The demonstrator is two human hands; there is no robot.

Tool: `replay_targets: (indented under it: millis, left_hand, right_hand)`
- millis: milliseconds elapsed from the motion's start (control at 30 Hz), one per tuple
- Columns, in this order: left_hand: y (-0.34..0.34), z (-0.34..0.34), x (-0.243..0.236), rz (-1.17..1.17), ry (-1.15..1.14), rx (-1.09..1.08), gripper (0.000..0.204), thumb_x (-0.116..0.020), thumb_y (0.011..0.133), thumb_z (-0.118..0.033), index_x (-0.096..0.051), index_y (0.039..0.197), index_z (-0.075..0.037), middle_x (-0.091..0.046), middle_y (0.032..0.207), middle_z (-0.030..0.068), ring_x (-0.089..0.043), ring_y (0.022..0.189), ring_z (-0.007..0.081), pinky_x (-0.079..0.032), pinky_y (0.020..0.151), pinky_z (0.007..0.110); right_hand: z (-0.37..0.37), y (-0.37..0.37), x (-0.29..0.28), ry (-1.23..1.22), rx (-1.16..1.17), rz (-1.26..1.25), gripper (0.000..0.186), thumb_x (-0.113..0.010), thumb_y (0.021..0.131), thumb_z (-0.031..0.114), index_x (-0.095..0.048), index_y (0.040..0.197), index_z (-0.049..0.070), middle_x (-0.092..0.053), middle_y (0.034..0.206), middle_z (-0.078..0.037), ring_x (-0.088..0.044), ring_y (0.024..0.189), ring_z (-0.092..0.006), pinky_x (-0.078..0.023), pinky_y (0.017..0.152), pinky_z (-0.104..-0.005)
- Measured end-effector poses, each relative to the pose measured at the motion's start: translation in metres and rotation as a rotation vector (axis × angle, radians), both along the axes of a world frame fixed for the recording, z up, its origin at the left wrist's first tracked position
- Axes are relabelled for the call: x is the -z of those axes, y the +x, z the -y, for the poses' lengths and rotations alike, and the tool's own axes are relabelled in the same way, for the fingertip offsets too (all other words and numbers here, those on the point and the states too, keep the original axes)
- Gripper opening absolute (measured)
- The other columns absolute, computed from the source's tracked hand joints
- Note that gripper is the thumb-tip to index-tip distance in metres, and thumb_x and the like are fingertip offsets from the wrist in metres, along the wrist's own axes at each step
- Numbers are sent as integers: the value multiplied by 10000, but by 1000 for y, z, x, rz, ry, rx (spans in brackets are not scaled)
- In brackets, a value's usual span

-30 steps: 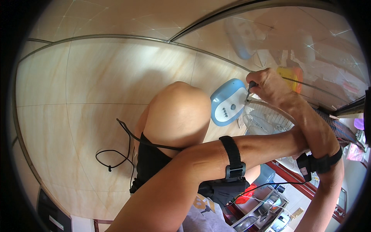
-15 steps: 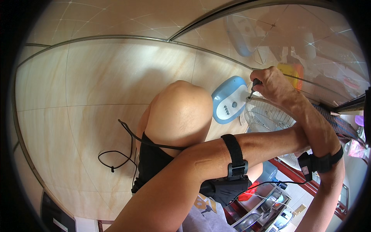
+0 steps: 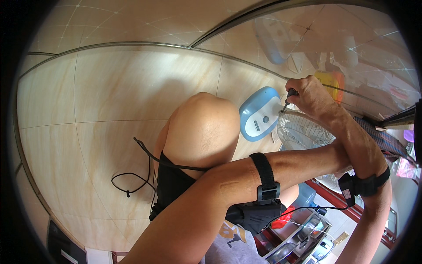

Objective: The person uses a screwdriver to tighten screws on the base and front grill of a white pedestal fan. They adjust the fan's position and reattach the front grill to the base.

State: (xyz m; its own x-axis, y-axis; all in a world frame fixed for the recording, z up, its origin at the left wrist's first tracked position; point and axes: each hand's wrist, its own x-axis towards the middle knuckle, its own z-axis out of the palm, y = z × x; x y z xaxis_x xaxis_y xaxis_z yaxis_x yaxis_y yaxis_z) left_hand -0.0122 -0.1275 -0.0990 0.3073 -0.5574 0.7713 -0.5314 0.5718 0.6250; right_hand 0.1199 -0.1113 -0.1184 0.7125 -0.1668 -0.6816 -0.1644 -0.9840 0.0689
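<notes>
Clamps a dark-handled screwdriver [image 3: 292, 93] in the curled right hand [image 3: 310, 93] at upper right, angling its slim shaft to the rim of a rounded wire fan grille [image 3: 303, 131] beside a smooth blue-and-white plastic base [image 3: 259, 115]. Cannot tell the hidden left hand's grip behind the right forearm [image 3: 358, 132].

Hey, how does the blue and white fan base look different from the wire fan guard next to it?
Colour: the fan base is blue with a white control panel, while the wire fan guard is pale. Build: the base looks solid, whereas the guard is see-through mesh. View: the base shows almost whole, but the left forearm crosses in front of the guard and hides part of it. Both have rounded outlines.
</notes>
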Motion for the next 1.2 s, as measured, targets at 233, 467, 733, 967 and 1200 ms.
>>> replay_targets:
  millis: [233,467,733,967,1200]
  left_hand:
    - [-3,4,1,-16,1,30,837,-711,796,-479,-357,1536,-310,-346,1608,-14,-292,1490,261,-181,1244,415]
    - [-2,6,-2,-59,-28,5,900,-725,785,-493,-306,1560,-311,-314,1625,-12,-265,1503,266,-163,1252,422]
    - [12,-18,2,-86,-57,24,430,-523,990,-294,-515,1416,-242,-503,1486,41,-420,1406,272,-297,1169,442]
    - [15,-22,3,-95,-105,2,434,-506,1006,-313,-497,1436,-248,-478,1515,40,-409,1418,273,-283,1179,453]
    - [-2,2,2,-185,-153,52,426,-479,1025,-309,-481,1447,-246,-468,1522,44,-402,1422,276,-280,1181,452]
  right_hand:
    - [-2,0,-1,-4,-9,25,186,-787,800,62,-713,945,-26,-717,843,-216,-716,786,-341,-571,774,-410]
    - [-1,0,-2,-9,-5,-4,193,-795,806,84,-709,941,-23,-720,841,-207,-721,784,-329,-577,771,-406]
    - [-4,0,-3,-112,-31,-18,217,-795,829,141,-691,899,-36,-720,831,-205,-726,804,-317,-586,775,-390]
    - [-3,-7,-1,-199,-283,30,239,-797,813,166,-666,891,-18,-699,746,-186,-710,732,-346,-570,694,-412]
    - [2,-10,4,-156,-453,-23,257,-739,881,271,-660,889,27,-709,792,-153,-707,783,-330,-564,708,-391]
